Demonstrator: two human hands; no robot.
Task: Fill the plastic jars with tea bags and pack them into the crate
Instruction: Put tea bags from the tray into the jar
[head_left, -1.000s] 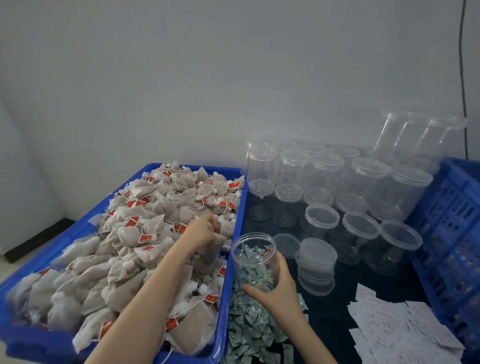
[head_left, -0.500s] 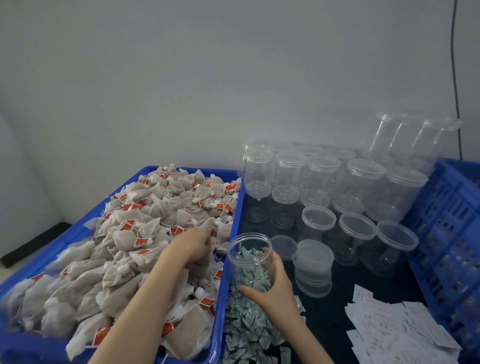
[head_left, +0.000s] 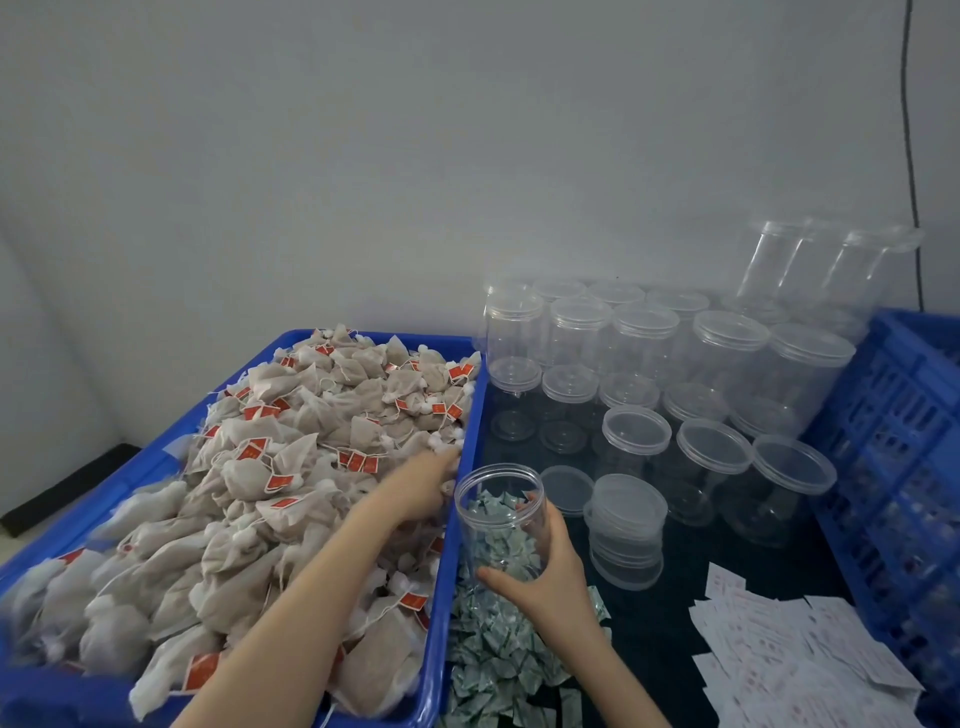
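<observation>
A blue tray (head_left: 470, 441) on the left is heaped with beige tea bags (head_left: 291, 467) that carry red tags. My left hand (head_left: 423, 483) reaches across the heap to the tray's right wall, fingers down among the bags; whether it grips one is hidden. My right hand (head_left: 550, 577) holds an open clear plastic jar (head_left: 498, 514) upright just right of the tray. The jar looks empty; green-white packets show through it. A blue slatted crate (head_left: 893, 467) stands at the right edge.
Many clear lidded jars (head_left: 649, 374) stand in rows behind, some stacked at the back right (head_left: 821, 270). A stack of loose lids (head_left: 626, 530) sits beside the held jar. Green-white packets (head_left: 498, 654) lie in a pile below it. White paper labels (head_left: 789, 654) are spread at the lower right.
My left hand has slid right through the tea bags toward the tray's right wall and the jar's mouth. The right hand still holds the jar in about the same place.
</observation>
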